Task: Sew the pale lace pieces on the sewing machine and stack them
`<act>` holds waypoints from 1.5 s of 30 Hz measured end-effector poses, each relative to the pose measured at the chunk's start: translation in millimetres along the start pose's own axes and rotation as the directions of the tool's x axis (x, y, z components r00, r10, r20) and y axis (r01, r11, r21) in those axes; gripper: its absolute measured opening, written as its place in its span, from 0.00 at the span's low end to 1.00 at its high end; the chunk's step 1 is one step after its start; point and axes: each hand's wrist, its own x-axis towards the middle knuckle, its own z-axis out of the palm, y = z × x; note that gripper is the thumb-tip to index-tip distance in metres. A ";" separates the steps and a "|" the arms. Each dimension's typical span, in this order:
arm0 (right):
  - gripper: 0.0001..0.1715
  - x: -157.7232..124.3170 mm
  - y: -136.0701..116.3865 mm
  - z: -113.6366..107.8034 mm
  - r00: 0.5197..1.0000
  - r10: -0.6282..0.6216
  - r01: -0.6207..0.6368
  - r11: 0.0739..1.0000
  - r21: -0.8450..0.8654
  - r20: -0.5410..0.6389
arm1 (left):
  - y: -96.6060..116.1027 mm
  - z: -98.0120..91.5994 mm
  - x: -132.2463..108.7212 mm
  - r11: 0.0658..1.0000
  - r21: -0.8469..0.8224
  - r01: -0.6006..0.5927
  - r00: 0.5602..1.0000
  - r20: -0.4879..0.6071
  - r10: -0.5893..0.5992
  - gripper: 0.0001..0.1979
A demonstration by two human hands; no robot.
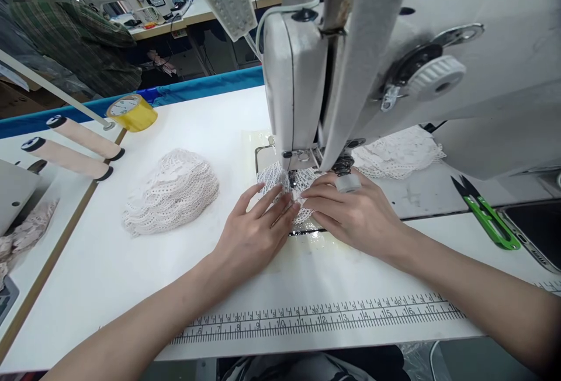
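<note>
A piece of white openwork lace (pixel 270 175) lies under the needle area of a white sewing machine (pixel 291 83). My left hand (pixel 254 229) rests on the lace's left side, its fingers stretched out and slightly apart. From the right, my right hand (pixel 359 211) reaches in beneath the machine head, with bent fingers close together on the lace edge; its thumb is hidden. The presser foot (pixel 293 179) stands between the two sets of fingertips. A heap of white lace pieces (pixel 173 194) lies left of my left hand, and more white lace (pixel 401 152) sits behind my right hand.
Green thread snips (pixel 488 217) and a phone (pixel 537 232) lie at the right. Two thread cones (pixel 85 137) and a yellow tape roll (pixel 132 113) are at the left. A printed ruler (pixel 319 317) runs along the front edge. Another person (pixel 74 42) is beyond the table.
</note>
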 end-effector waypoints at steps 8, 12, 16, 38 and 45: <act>0.13 0.9 2.9 3.2 0.996 0.020 -0.013 0.996 -0.089 0.082 | -7.7 3.2 5.1 0.998 -0.035 0.049 0.999 -0.007 -0.050 0.13; 0.15 2.0 4.8 7.6 0.993 0.069 -0.052 0.985 -0.164 0.098 | -12.3 6.1 8.7 0.996 -0.049 0.072 0.997 0.013 -0.071 0.14; 0.14 2.6 4.5 7.9 0.991 0.088 -0.073 0.986 -0.153 0.098 | -9.9 4.9 8.1 0.995 -0.054 0.086 0.996 0.005 -0.086 0.14; 0.16 -2.8 2.2 3.3 0.992 0.019 0.004 0.984 -0.177 0.128 | -6.9 2.1 6.0 0.992 -0.079 0.096 0.995 -0.007 -0.097 0.13; 0.16 -1.6 3.6 7.3 0.987 0.063 -0.037 0.984 -0.176 0.148 | -10.8 5.1 8.9 0.988 -0.095 0.121 0.993 0.004 -0.121 0.14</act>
